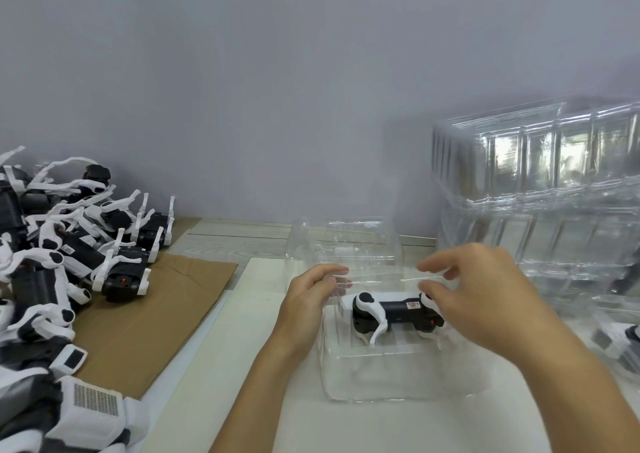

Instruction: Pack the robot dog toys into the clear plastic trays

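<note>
Robot dog toy (398,312): black and white, lying on its side in the clear tray in front of me.
Clear tray (381,373): rests on the white surface (242,400); its hinged lid (346,244) stands up behind the toy.
My left hand (304,300): fingers curled, pinching the lid's left edge.
My right hand (485,289): fingers bent over the lid's right edge and the toy's far end; I cannot tell whether it grips anything.
Toy pile (62,262): more black and white dogs heaped at my left on brown cardboard (156,314).
Tray stack (554,182): clear trays piled at my right, against the grey wall (277,88).
</note>
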A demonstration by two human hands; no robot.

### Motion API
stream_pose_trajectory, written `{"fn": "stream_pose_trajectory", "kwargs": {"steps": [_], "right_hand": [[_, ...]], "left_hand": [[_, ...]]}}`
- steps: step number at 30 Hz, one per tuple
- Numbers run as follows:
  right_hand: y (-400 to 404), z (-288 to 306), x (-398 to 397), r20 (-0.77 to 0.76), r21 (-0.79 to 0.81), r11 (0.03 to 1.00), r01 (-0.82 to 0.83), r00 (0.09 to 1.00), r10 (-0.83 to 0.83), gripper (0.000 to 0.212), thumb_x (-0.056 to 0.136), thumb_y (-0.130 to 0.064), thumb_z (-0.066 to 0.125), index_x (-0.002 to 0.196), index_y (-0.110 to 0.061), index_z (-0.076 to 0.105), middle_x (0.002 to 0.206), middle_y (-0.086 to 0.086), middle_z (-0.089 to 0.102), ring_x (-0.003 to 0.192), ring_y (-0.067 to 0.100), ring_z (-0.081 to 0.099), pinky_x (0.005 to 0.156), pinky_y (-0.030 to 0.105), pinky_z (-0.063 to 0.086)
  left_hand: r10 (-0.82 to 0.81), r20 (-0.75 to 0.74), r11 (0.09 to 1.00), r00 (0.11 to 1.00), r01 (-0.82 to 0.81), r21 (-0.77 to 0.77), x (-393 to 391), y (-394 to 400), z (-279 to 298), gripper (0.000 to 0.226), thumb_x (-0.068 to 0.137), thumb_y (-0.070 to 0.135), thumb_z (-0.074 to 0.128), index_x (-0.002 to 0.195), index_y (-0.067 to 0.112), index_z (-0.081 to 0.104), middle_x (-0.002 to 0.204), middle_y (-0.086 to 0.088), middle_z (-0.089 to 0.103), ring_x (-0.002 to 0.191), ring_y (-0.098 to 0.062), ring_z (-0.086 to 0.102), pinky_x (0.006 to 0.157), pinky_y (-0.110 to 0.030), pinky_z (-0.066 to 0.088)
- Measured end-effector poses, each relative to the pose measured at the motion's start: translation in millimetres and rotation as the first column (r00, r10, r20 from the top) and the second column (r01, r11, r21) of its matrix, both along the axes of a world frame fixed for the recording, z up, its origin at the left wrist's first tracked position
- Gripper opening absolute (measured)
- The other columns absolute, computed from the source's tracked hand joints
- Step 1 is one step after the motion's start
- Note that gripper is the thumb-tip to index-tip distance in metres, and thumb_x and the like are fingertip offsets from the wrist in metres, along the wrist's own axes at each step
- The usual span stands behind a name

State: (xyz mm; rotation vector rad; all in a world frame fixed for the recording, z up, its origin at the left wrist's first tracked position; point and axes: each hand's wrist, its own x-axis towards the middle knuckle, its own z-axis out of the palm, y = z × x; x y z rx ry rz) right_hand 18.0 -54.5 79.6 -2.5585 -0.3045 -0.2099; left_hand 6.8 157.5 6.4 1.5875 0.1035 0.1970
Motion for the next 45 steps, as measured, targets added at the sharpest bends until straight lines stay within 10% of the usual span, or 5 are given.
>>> {"fn": "stream_pose_trajectory", "kwargs": {"steps": [13, 16, 19, 31, 45], "right_hand": [[-1, -3, -3, -0.128, -0.210, 0.978, 0.004, 0.991, -0.032, 0.030, 0.094, -0.018, 0.055, 0.106, -0.036, 0.075, 0.112, -0.015, 0.068, 0.112, 0.016, 0.054, 0.105, 0.038, 0.038], [-1, -10, 2, -0.106, -0.012, 1.000, 0.029, 0.994, -0.030, 0.020, 0.091, -0.020, 0.062, 0.086, -0.032, 0.078, 0.095, -0.018, 0.070, 0.081, 0.000, 0.061, 0.083, 0.028, 0.051], [-7, -17, 8, -0.051, 0.173, 0.984, 0.038, 0.998, -0.030, 0.014, 0.089, -0.027, 0.069, 0.079, -0.037, 0.073, 0.088, -0.020, 0.065, 0.078, -0.008, 0.052, 0.062, 0.009, 0.034], [-1, -34, 11, -0.190, 0.211, 0.971, 0.108, 0.980, -0.068, 0.066, 0.090, -0.045, 0.066, 0.147, -0.022, 0.043, 0.151, -0.004, 0.045, 0.141, 0.018, 0.038, 0.110, 0.034, 0.032], [-7, -41, 17, -0.253, 0.419, 0.900, 0.117, 0.967, -0.008, 0.050, 0.095, -0.033, 0.062, 0.143, -0.024, 0.049, 0.141, -0.007, 0.054, 0.133, 0.014, 0.046, 0.102, 0.029, 0.036]], "left_hand": [[0.017, -0.064, 1.000, 0.998, -0.016, 0.017, 0, -2, 3, 0.019, 0.093, 0.018, 0.054, 0.099, 0.015, 0.072, 0.104, -0.003, 0.073, 0.107, -0.019, 0.067, 0.088, -0.024, 0.045], [-0.017, -0.186, 0.996, 0.982, 0.034, 0.086, 0, -4, 12, 0.026, 0.077, 0.043, 0.061, 0.096, 0.026, 0.069, 0.108, 0.008, 0.067, 0.108, -0.009, 0.062, 0.085, -0.025, 0.040], [0.032, -0.250, 0.974, 0.968, 0.025, 0.224, -2, -6, 20, 0.021, 0.086, 0.044, 0.068, 0.102, 0.032, 0.062, 0.112, 0.010, 0.060, 0.102, 0.001, 0.056, 0.074, -0.020, 0.039], [0.121, -0.320, 0.937, 0.940, -0.002, 0.350, -8, -17, 30, 0.049, 0.079, 0.052, 0.075, 0.117, 0.031, 0.052, 0.124, 0.003, 0.051, 0.110, -0.011, 0.052, 0.064, -0.014, 0.034], [0.105, -0.327, 0.950, 0.939, 0.003, 0.313, -5, -18, 30, 0.038, 0.089, 0.053, 0.063, 0.118, 0.033, 0.048, 0.129, 0.004, 0.048, 0.114, -0.009, 0.047, 0.074, -0.023, 0.035]]}}
